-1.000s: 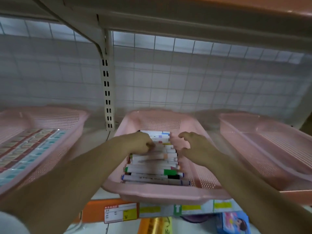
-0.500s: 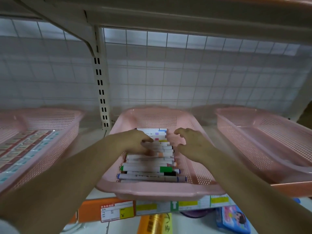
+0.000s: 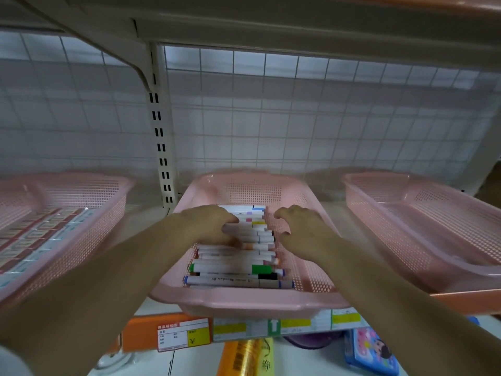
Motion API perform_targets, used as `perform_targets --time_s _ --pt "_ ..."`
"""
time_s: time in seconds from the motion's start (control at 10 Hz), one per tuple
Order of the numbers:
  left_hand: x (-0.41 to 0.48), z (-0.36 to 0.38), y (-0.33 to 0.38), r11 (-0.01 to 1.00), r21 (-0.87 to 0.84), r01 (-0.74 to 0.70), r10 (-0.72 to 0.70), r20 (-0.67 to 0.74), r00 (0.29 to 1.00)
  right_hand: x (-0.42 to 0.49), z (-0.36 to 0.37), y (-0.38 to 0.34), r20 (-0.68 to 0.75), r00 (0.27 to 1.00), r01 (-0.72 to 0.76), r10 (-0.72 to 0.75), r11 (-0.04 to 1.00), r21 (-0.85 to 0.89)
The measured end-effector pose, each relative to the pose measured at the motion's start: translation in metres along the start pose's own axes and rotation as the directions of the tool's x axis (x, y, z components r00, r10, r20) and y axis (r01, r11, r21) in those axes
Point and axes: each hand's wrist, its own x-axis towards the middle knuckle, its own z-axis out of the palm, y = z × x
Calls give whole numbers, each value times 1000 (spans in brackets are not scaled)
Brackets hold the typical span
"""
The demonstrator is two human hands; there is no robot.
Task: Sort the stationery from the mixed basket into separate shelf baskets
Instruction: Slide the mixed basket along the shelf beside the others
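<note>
A row of white markers with coloured caps lies crosswise in the middle pink shelf basket. My left hand rests on the far half of the row, fingers laid over the marker barrels. My right hand sits at the markers' right ends, fingers loosely curled and holding nothing. I cannot tell whether its fingertips touch the caps. The mixed basket is not in view.
A pink basket at the left holds flat packs in rows. Another pink basket at the right looks bare inside. A wire grid backs the shelf. Price labels line the shelf edge; an orange pack and a blue case lie below.
Both hands have stayed over the markers in the middle basket. My left hand's fingers have spread a little further across the row. The view has shifted slightly.
</note>
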Motion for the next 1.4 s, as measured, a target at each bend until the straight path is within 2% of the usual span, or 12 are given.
perform_targets --time_s 0.2,0.3,0.5,0.7,0.8,0.9,1.0,1.1,1.2,1.4 --pt "-28 -19 2 999 21 -49 53 -267 962 3 -3 -3 -21 999 48 -50 992 -118" --pt "-53 -25 -2 998 28 -61 67 -348 935 4 -5 -9 -48 994 92 -97 991 -102" --pt "-118 -23 -20 999 19 41 -28 -456 889 16 -10 -42 -92 947 306 -307 952 -30" --pt "-191 -25 -58 984 18 179 -146 -499 854 20 -19 -113 -159 878 456 -452 890 -15" --pt "-228 -27 -87 955 37 293 -232 -518 823 20 -17 -156 -138 805 562 -577 816 -132" --pt "-271 -29 -121 932 148 331 -198 -557 806 23 -17 -204 -99 758 602 -645 750 -276" --pt "-323 -20 -172 912 72 405 -325 -475 818 23 -21 -264 -91 767 582 -636 748 -320" --pt "-384 -18 -226 871 -17 491 -443 -459 770 20 -24 -332 -117 768 571 -630 756 -321" --pt "-448 -22 -276 808 -91 582 -549 -477 687 18 -18 -405 -154 723 602 -673 724 -336" --pt "-518 -5 -352 797 -199 571 -592 -445 671 15 2 -523 -154 654 687 -740 667 -287"
